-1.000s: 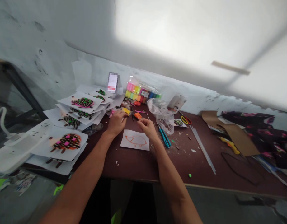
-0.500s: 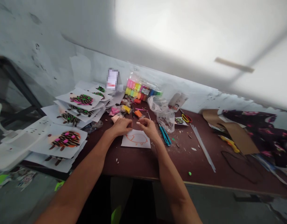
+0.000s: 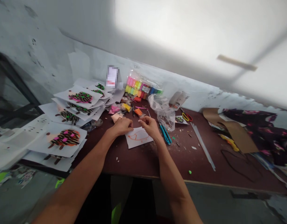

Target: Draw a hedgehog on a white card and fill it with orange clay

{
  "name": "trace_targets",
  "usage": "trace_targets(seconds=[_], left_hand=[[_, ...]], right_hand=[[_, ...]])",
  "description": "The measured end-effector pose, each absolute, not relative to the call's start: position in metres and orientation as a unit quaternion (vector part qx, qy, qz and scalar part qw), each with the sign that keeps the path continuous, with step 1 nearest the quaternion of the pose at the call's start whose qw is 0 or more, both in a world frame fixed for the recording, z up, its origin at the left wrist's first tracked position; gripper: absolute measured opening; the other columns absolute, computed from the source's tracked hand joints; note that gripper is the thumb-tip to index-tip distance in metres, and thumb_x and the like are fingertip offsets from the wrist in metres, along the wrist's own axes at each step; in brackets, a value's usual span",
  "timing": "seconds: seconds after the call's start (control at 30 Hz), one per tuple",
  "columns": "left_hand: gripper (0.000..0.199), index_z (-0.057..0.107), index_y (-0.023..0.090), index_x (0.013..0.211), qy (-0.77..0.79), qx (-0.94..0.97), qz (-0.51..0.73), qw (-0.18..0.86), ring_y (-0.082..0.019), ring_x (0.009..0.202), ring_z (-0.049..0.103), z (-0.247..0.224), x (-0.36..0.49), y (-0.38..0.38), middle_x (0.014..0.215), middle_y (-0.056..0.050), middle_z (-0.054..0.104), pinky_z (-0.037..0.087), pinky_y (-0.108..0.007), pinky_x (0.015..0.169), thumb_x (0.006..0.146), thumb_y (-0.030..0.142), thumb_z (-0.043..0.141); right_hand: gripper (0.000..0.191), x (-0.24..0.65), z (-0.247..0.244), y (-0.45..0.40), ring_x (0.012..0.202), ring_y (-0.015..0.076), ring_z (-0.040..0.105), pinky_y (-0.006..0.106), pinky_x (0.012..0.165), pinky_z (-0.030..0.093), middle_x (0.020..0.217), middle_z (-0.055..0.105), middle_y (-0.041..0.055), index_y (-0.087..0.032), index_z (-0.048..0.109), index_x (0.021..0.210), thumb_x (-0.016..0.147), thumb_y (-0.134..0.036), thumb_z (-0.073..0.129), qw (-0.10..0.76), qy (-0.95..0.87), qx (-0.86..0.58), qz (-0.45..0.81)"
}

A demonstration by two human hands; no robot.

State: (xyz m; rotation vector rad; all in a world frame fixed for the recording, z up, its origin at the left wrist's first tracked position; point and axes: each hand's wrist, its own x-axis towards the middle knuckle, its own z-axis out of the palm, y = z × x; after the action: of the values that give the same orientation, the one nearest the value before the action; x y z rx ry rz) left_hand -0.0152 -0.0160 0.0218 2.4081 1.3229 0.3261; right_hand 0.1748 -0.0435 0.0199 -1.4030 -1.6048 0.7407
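My left hand rests at the upper left edge of a white paper sheet bearing an orange outline of a hedgehog. Its curled fingers hide whatever may lie under them. My right hand hovers over the sheet's upper right corner, thumb and forefinger close together, with nothing visible between them. Just above my left hand lies a pale pink clay lump. Beyond it are a pink clay piece, a yellow clay piece and an orange clay piece.
Stacked hedgehog pictures cover the table's left side. Teal scissors, yellow-handled scissors, a plastic bag and a clay pack sit nearby. Brown paper and dark floral cloth lie right, against the wall.
The outlined paper has turned so that its lower edge rises to the right, and it has shifted slightly right. My hands have moved apart a little above it.
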Motion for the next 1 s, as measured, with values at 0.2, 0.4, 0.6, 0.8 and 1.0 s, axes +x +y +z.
trace_targets(seconds=[0.2,0.4,0.6,0.8,1.0], left_hand=[[0.012,0.070,0.021,0.082,0.462,0.857,0.119,0.197,-0.023,0.086,0.066,0.017,-0.015,-0.015,0.088,-0.006,0.074,0.043,-0.029,0.070,0.080,0.020,0.058],[0.021,0.068,0.021,0.097,0.478,0.844,0.127,0.206,-0.021,0.084,0.066,0.019,-0.016,-0.018,0.092,-0.005,0.074,0.042,-0.028,0.067,0.081,0.018,0.056],[0.012,0.070,0.021,0.083,0.489,0.840,0.120,0.202,-0.023,0.086,0.067,0.021,-0.010,-0.022,0.089,-0.007,0.075,0.045,-0.029,0.071,0.081,0.022,0.058],[0.016,0.071,0.021,0.081,0.522,0.821,0.148,0.177,-0.022,0.083,0.067,0.020,-0.015,-0.018,0.086,-0.007,0.075,0.046,-0.029,0.069,0.080,0.020,0.055],[0.018,0.071,0.020,0.087,0.561,0.797,0.141,0.177,-0.025,0.090,0.069,0.022,-0.017,-0.019,0.093,-0.009,0.076,0.046,-0.030,0.069,0.076,0.015,0.057]], right_hand=[[0.018,0.178,0.019,-0.042,0.065,0.0134,0.056,0.024,0.060,0.045,0.074,0.066,-0.0001,-0.020,0.069,0.083,0.080,-0.037,0.064,0.440,-0.640,-0.561,0.288],[0.016,0.179,0.019,-0.043,0.063,0.0136,0.055,0.025,0.058,0.044,0.072,0.064,-0.0010,-0.020,0.067,0.080,0.080,-0.036,0.062,0.433,-0.640,-0.570,0.280],[0.012,0.180,0.025,-0.045,0.068,0.0147,0.058,0.026,0.065,0.045,0.077,0.069,0.0011,-0.020,0.067,0.080,0.078,-0.032,0.064,0.425,-0.646,-0.588,0.238],[0.016,0.185,0.029,-0.046,0.064,0.0147,0.054,0.026,0.062,0.040,0.070,0.065,0.0000,-0.020,0.066,0.076,0.082,-0.033,0.059,0.424,-0.644,-0.600,0.213],[0.018,0.183,0.029,-0.049,0.062,0.0145,0.054,0.025,0.059,0.037,0.067,0.064,-0.0003,-0.021,0.067,0.074,0.082,-0.034,0.059,0.405,-0.653,-0.597,0.230]])
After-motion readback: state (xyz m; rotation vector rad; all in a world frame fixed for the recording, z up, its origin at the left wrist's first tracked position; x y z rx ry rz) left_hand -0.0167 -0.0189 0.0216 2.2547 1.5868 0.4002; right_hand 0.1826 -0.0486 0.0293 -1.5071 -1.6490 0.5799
